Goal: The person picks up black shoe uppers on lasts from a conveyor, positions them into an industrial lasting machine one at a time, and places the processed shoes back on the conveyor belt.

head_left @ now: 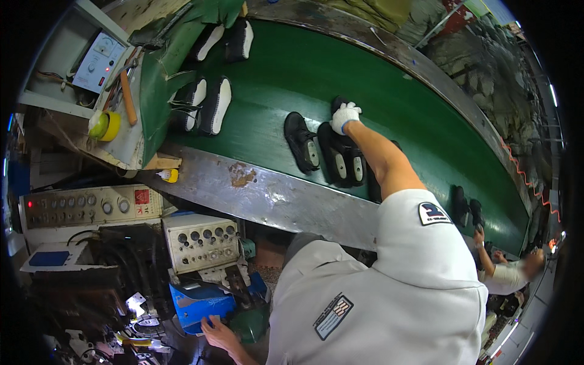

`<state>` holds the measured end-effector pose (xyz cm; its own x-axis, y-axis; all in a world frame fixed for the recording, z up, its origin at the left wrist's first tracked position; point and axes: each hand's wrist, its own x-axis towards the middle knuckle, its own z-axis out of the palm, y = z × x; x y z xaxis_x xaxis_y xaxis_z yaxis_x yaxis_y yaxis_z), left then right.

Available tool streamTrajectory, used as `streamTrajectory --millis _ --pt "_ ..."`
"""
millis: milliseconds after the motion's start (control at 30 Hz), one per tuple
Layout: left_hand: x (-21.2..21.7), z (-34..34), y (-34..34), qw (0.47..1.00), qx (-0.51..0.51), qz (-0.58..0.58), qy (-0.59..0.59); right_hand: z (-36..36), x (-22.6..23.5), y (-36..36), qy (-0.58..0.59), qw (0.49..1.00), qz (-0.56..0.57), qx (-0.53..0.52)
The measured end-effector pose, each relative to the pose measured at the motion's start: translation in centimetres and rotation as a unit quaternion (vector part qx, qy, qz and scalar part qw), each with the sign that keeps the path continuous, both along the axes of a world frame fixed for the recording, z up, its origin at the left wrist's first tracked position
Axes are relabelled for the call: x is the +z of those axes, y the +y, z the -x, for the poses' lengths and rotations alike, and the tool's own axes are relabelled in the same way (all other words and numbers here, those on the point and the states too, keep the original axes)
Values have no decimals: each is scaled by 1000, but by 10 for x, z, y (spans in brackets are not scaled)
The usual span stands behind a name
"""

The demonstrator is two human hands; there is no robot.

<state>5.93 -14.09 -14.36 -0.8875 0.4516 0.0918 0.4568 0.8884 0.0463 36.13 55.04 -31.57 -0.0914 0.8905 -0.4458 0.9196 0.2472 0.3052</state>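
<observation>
My right hand (347, 117), in a white knit glove, reaches far over the green conveyor belt and closes on a black shoe (338, 102), most of which the glove hides. Just nearer lie a pair of black shoes (333, 157) with pale grey inserts showing at their openings. Left of them sits another black shoe (298, 137) of the same kind. My bare left hand (220, 334) is low down at the edge of a blue metal cover (198, 307) on a machine. Its fingers are apart, and nothing shows in them.
Black shoes with white soles (217, 106) lie at the belt's left. A metal ledge (261, 188) runs along its near side. Control panels (202, 243) stand lower left. An orange-handled hammer (128, 97) and yellow tape (109, 126) are upper left. Another person (508, 274) works far right.
</observation>
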Motion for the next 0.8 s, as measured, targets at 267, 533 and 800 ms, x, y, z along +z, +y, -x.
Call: streamTrajectory --millis 267,533,800 --pt "-8 -11 11 997 48 -57 -27 123 -59 71 157 987 36 13" --pt "-8 -9 10 996 49 -67 -24 404 -104 36 478 814 180 -278" --pt "-3 0 20 994 38 -98 -23 401 -130 23 628 666 175 -363"
